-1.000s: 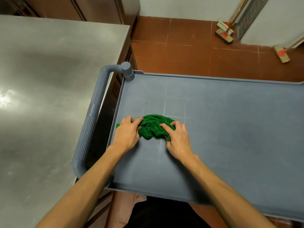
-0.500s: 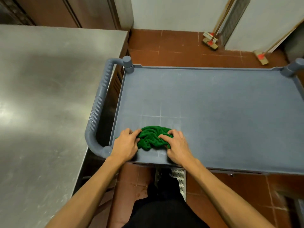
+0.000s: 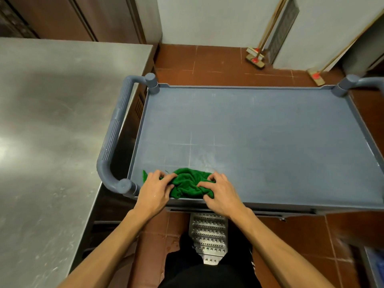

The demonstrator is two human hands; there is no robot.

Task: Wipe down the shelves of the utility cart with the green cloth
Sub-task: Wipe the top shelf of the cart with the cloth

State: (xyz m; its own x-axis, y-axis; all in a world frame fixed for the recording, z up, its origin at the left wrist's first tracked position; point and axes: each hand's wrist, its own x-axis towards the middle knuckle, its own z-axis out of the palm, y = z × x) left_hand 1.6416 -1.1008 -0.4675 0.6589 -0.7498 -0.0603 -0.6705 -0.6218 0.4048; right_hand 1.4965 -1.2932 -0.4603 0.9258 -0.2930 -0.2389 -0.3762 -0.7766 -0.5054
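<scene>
Hands: my left hand [image 3: 154, 191] and right hand [image 3: 223, 197] sit close together, fingers curled into the folds, each clamped on a bunch of the green cloth [image 3: 189, 185] with the wad humped between them.
Cloth: bunched on the top shelf [image 3: 270, 154] of the utility cart [image 3: 249, 125], at the shelf's near-left corner; a small tail pokes out beyond my left hand.
Why bunched: I judge the two-handed grip packs the fabric into a thick pad, so that pressure lands on the shelf and the cloth doesn't skid flat.
Why this corner: starting from a corner of the shelf lets strokes run outward in lanes, as I read it.
Near lip [image 3: 270, 204]: touching the cloth; no room left to pull toward me.
Left side of shelf: the raised edge is just beside my left hand, with the left handle [image 3: 113, 140] curving outside it and the steel counter [image 3: 52, 121] beyond that. This is the tight side.
Open room: bare grey surface runs to the shelf's far edge and across to the right handle [image 3: 353, 83].
Surface: pale scratch lines and a wet-looking smear just beyond the cloth.
Beyond far edge: brooms [image 3: 255, 59] lean on the wall, well apart.
Lower shelves: hidden under the top shelf; I cannot tell their condition.
</scene>
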